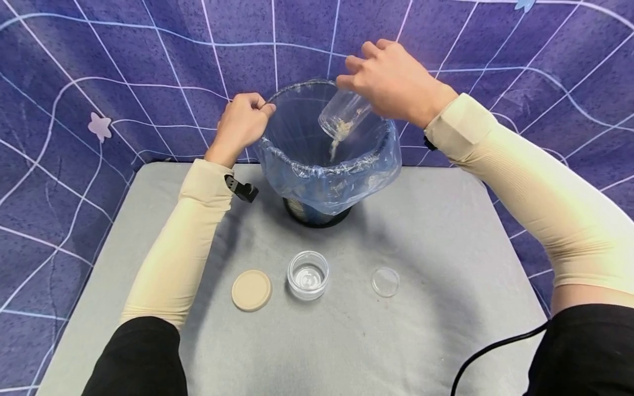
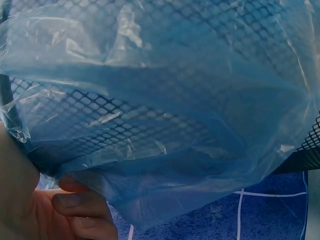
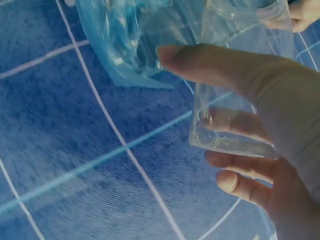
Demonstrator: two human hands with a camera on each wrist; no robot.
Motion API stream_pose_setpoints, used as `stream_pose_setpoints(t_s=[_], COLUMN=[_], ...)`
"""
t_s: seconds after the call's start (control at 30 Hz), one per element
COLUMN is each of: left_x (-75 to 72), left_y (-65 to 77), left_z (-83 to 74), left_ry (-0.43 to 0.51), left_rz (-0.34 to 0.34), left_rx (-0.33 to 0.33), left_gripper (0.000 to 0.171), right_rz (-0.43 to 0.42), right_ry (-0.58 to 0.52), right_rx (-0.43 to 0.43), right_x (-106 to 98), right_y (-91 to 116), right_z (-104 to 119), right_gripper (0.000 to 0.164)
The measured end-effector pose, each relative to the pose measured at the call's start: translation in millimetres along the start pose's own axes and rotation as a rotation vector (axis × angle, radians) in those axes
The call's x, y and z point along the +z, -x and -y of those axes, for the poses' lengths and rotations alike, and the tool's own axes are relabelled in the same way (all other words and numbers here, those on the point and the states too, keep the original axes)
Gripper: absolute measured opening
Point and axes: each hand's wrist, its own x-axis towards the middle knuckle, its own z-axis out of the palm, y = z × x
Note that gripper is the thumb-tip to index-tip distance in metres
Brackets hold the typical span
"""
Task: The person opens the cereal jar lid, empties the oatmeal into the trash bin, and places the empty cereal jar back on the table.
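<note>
A mesh waste bin (image 1: 296,209) lined with a translucent blue plastic bag (image 1: 329,184) stands at the back of the table. My left hand (image 1: 242,124) pinches the bin's bag-covered rim on its left side; the left wrist view shows the fingers (image 2: 82,207) at the bag's edge. Over the bin's right side my right hand (image 1: 391,82) grips a clear plastic cup (image 1: 354,104), tilted mouth-down. Pale crumbly bits (image 1: 342,130) spill from the cup into the bag. Fine residue clings to the cup's base in the right wrist view.
On the grey table (image 1: 337,341) in front of the bin are a beige round lid (image 1: 251,290), a clear open jar (image 1: 308,276) and a clear disc-shaped lid (image 1: 385,282). A black cable (image 1: 495,344) runs at the lower right. A purple patterned curtain (image 1: 163,71) hangs behind.
</note>
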Motion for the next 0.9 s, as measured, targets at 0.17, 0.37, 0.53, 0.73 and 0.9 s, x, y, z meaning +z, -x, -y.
stream_pose_setpoints(t_s=[0.17,0.37,0.53,0.73,0.9], left_x=[0.6,0.2,0.3,0.2,0.5], left_y=[-0.1,-0.7,-1.3,-2.3,-2.0], left_z=[0.7,1.3,0.6,-0.3,0.4], left_ry=[0.000,-0.005,-0.005,-0.001,-0.002], left_rz=[-0.002,0.005,0.007,0.006,0.006], left_rx=[-0.002,-0.005,-0.008,-0.006,-0.012], left_gripper=[0.033,0.033,0.033,0.033,0.033], right_rz=[0.031,0.046,0.089,0.109,0.145], right_ry=[0.050,0.094,0.104,0.149,0.181], right_rx=[-0.029,-0.041,-0.069,-0.054,-0.052], right_x=[-3.8,-2.7,-4.4,-7.0,-4.0], right_y=[-9.1,-16.0,-23.1,-28.1,-31.8], right_z=[5.7,10.3,11.3,10.6,15.2], right_gripper=[0.044,0.037,0.038,0.039,0.039])
